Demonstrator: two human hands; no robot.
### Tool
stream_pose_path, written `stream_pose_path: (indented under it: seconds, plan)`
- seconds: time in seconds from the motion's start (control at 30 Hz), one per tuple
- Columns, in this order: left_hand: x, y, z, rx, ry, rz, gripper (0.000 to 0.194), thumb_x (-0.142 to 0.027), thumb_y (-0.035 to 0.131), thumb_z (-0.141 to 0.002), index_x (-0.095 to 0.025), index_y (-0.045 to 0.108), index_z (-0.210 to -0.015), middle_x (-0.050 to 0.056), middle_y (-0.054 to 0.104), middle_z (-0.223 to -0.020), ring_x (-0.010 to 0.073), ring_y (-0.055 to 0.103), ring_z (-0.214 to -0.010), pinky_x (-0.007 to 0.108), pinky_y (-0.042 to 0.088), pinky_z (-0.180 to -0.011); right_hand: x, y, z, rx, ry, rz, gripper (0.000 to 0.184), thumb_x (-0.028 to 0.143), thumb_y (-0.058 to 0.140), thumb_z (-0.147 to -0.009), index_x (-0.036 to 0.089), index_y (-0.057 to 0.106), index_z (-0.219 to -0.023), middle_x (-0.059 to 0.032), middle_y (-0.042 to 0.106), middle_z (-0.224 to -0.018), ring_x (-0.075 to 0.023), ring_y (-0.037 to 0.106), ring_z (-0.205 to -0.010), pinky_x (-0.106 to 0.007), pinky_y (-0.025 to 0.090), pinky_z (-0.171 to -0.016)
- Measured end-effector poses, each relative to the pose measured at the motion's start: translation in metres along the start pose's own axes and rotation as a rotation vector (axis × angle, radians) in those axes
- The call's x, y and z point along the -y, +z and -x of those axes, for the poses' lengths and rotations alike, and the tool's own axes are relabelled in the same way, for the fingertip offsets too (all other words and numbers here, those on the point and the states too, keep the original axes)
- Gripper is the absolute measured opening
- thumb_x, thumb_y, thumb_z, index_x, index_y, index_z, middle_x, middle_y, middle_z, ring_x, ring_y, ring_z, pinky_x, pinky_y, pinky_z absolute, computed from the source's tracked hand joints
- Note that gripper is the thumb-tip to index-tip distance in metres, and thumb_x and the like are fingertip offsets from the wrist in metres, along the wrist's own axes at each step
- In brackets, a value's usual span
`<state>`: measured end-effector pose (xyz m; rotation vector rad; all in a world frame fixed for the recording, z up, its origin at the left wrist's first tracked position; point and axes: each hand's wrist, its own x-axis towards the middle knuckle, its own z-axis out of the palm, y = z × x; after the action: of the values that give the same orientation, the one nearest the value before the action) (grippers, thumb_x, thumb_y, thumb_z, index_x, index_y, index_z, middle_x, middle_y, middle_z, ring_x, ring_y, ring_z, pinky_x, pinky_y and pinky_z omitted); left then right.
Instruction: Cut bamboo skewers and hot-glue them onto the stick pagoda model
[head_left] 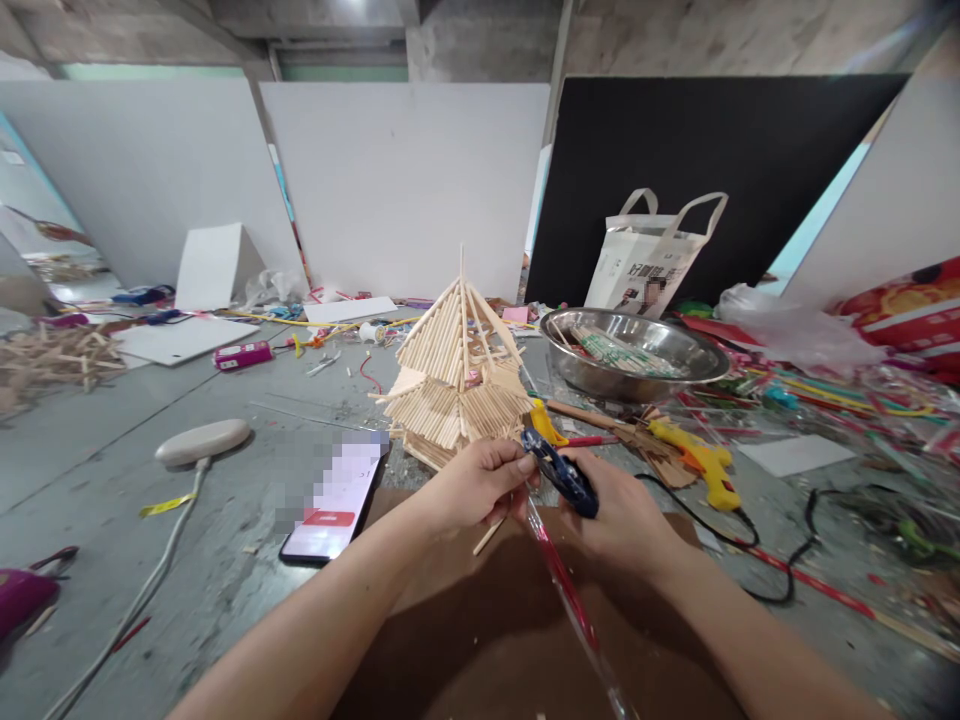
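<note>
Here, the right hand (615,508) has fingers clamped round blue pliers (564,474); the left hand's (474,484) pinch a wooden stick (489,537) before the stick tower (456,395). A white bag (637,258) bears Chinese characters.

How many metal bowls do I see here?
1: the metal bowl, right of the stick house and in front of the white bag. More could be hidden.

The stick model (431,415) is pale tan, the tool (574,482) dark blue, the right-hand glue gun (716,475) yellow and orange, the far-right panel (675,150) black.
</note>
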<state>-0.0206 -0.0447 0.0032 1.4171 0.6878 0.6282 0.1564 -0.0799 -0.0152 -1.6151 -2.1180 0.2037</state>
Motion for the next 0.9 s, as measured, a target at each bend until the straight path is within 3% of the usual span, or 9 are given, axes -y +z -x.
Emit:
stream_pose_path:
  seconds: [0.43,0.73,0.9]
  plan:
    - [0.0029,-0.0002,-0.0028,0.025,-0.003,-0.062,0.026,-0.038,0.041,-0.081,-0.013,0.047,-0.074,-0.004,0.047,-0.049,0.0008,0.031,-0.030,0.015,0.018,-0.030,-0.0015,0.0000,0.0000,0.048,0.046,0.022,0.024,0.021,0.046,-0.065,0.021,0.050,-0.088,-0.0013,0.061,-0.076,-0.0167,0.056,-0.068,-0.025,0.035,-0.060]
    - [0.0031,0.0017,-0.0026,-0.039,-0.015,-0.158,0.019,-0.028,0.043,-0.079,-0.012,0.050,-0.073,-0.004,0.047,-0.049,0.0007,0.030,-0.031,0.016,0.018,-0.032,-0.0005,-0.0019,-0.0016,0.096,0.097,0.109,0.022,0.020,0.044,-0.064,0.020,0.050,-0.085,-0.0028,0.061,-0.074,-0.0174,0.055,-0.067,-0.025,0.032,-0.058]
    - [0.0008,0.0025,-0.0033,-0.061,0.055,-0.190,0.014,-0.023,0.045,-0.078,-0.012,0.050,-0.070,-0.005,0.046,-0.048,0.0008,0.030,-0.035,0.017,0.022,-0.037,0.0025,-0.0040,-0.0022,0.121,0.118,0.128,0.016,0.020,0.044,-0.063,0.020,0.049,-0.078,-0.0025,0.060,-0.069,-0.0162,0.052,-0.062,-0.025,0.030,-0.055]
